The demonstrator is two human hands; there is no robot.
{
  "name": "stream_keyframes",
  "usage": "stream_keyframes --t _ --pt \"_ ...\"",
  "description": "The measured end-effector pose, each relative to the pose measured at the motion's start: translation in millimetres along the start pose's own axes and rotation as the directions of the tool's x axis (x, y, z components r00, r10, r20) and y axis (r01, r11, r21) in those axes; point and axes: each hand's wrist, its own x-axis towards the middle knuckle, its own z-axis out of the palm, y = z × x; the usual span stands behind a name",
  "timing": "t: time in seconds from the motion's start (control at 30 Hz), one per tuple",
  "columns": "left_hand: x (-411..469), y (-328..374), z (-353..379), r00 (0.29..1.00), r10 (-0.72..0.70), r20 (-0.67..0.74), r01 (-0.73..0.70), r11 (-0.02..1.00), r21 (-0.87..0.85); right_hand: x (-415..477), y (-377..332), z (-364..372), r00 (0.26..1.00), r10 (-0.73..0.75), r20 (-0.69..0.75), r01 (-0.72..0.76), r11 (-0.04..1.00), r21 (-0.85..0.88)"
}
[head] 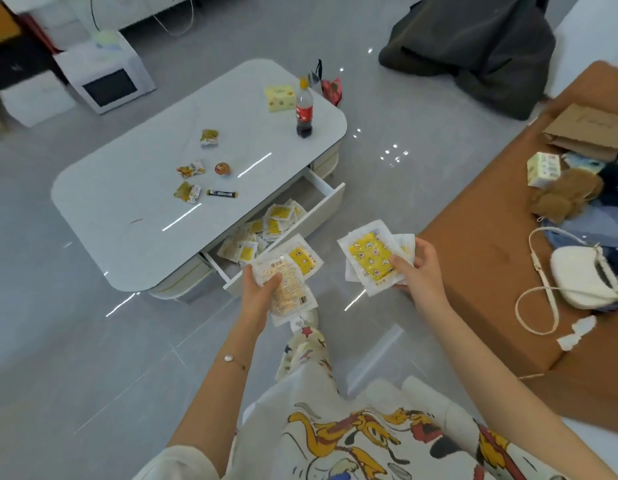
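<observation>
The left hand curls round a stack of packets just before the open drawer; the right hand grips a second stack beside it. A heap more lies in the drawer, so the sorting looks far from finished.

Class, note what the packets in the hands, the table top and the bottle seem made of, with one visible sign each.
Packets: probably thin plastic film, glossy, with crinkled white edges. Table top: glossy slab, perhaps glass or stone; it mirrors light streaks. Bottle: likely clear plastic; dark drink shows through.
</observation>
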Motion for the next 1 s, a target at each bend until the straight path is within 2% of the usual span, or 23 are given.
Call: stream_keyframes --t 0.17,0.37,0.57,0.7,0.77,0.87,1.0 --pt "75.4 32.9 -14.4 0.988 -0.119 -0.102 0.111 0.990 -0.081 73.1 -29.9 44.9 0.998 0.066 0.019 -0.065 0.996 -0.060" --pt "142.6 57.9 -33.3 0.967 -0.171 -0.187 0.163 0.985 -0.059 145.8 -62.6 105.2 0.977 0.211 0.004 -0.211 0.977 0.013" --pt "199.6 63.6 -58.7 0.922 -0.259 -0.288 0.235 0.965 -0.116 225.4 -67.2 165.2 0.957 0.270 0.105 -0.252 0.955 -0.154" --pt "255.8 31.4 -77.4 0.886 -0.316 -0.341 0.267 0.946 -0.183 296.6 -24.1 215.4 0.923 0.334 0.194 -0.270 0.917 -0.294" --pt "290.5 0.9 -84.9 0.851 -0.358 -0.384 0.303 0.932 -0.198 335.7 12.7 244.5 0.907 0.375 0.191 -0.294 0.890 -0.348" --pt "352.4 -51.6 -92.1 0.801 -0.379 -0.464 0.299 0.924 -0.238 403.7 84.1 290.9 0.881 0.436 0.181 -0.352 0.862 -0.364" --pt "425.3 -130.0 -92.1 0.750 -0.355 -0.558 0.310 0.934 -0.177 478.7 188.6 339.8 0.827 0.499 0.260 -0.303 0.784 -0.541"
